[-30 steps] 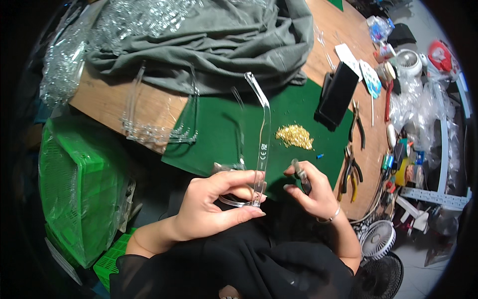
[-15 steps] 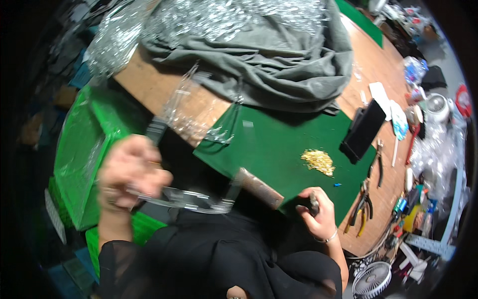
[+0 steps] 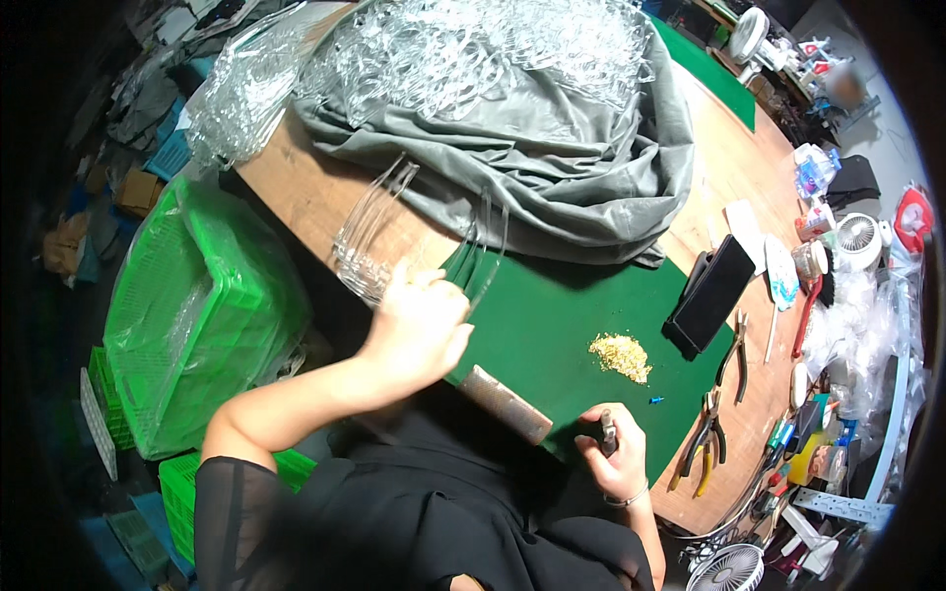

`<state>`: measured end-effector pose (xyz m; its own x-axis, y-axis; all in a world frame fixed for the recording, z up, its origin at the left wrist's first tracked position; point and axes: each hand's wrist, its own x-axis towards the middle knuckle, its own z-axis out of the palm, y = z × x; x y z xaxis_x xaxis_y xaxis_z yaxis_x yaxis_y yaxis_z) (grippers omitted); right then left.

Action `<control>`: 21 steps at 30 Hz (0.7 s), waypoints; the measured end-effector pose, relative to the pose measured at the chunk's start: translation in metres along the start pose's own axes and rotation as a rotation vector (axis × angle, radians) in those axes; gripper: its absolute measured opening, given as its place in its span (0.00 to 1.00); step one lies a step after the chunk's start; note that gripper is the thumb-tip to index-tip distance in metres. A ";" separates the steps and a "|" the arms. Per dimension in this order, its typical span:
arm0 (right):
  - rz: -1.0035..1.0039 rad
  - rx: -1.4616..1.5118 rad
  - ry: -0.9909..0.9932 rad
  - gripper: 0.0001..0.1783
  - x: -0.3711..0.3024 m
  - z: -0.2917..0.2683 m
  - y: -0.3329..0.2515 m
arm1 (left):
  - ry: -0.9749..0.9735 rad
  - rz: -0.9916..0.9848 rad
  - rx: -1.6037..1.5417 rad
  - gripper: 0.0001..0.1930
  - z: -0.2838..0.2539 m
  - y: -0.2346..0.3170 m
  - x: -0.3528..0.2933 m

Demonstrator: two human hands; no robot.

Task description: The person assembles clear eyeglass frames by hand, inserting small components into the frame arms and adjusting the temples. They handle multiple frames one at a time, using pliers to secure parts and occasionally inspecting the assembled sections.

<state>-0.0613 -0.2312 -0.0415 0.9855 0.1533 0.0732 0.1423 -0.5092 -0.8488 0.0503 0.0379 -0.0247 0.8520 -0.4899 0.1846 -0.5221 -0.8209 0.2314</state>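
My left hand (image 3: 414, 330) reaches over the table's near left edge with its fingers curled at a stack of clear plastic eyeglass frames (image 3: 370, 241). It seems closed on one frame there; the back of the hand hides its fingertips. Thin clear temples stick up beside the knuckles. My right hand (image 3: 619, 461) rests at the near edge of the green mat (image 3: 552, 305), its fingers wrapped round a short grey metal tool (image 3: 608, 431) whose kind I cannot make out. Between the hands, a worn brownish block (image 3: 506, 404) lies along the mat's edge. A pile of small gold-coloured parts (image 3: 621, 358) sits on the mat.
Many clear frames (image 3: 434, 74) are heaped on grey cloth (image 3: 552, 207) at the back. A black phone-like device (image 3: 709, 295) stands right, with pliers (image 3: 704, 438) near it. A small blue piece (image 3: 657, 400) lies by the gold parts. Left stands a green crate (image 3: 212, 325).
My left hand has swung right and away from me, from above the crate side to the stack, bringing a clear frame with it. My right hand keeps its hold on the tool.
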 end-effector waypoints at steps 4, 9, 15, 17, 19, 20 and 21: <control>-0.040 0.003 0.007 0.15 -0.001 0.001 -0.003 | 0.070 -0.006 0.163 0.24 0.032 -0.002 0.017; -0.015 0.004 0.077 0.15 -0.004 0.001 -0.003 | 0.232 -0.043 -0.304 0.24 -0.012 -0.078 0.061; 0.099 -0.035 0.038 0.16 0.005 0.005 -0.009 | 0.376 -0.441 -0.023 0.12 -0.020 -0.212 0.120; 0.065 -0.078 0.014 0.16 0.004 0.006 -0.012 | 0.232 -0.375 -0.355 0.11 -0.023 -0.201 0.130; 0.023 -0.129 -0.023 0.15 0.005 0.000 -0.013 | 0.381 -0.143 -0.867 0.12 -0.044 -0.176 0.135; 0.020 -0.154 -0.039 0.15 0.005 -0.003 -0.014 | 0.437 -0.086 -1.062 0.13 -0.061 -0.152 0.133; 0.031 -0.181 -0.049 0.15 0.006 -0.004 -0.016 | 0.394 -0.156 -1.157 0.13 -0.080 -0.129 0.123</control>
<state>-0.0570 -0.2257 -0.0251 0.9847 0.1735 0.0192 0.1303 -0.6576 -0.7420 0.2192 0.1076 0.0447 0.9433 -0.1232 0.3082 -0.3129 -0.0208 0.9496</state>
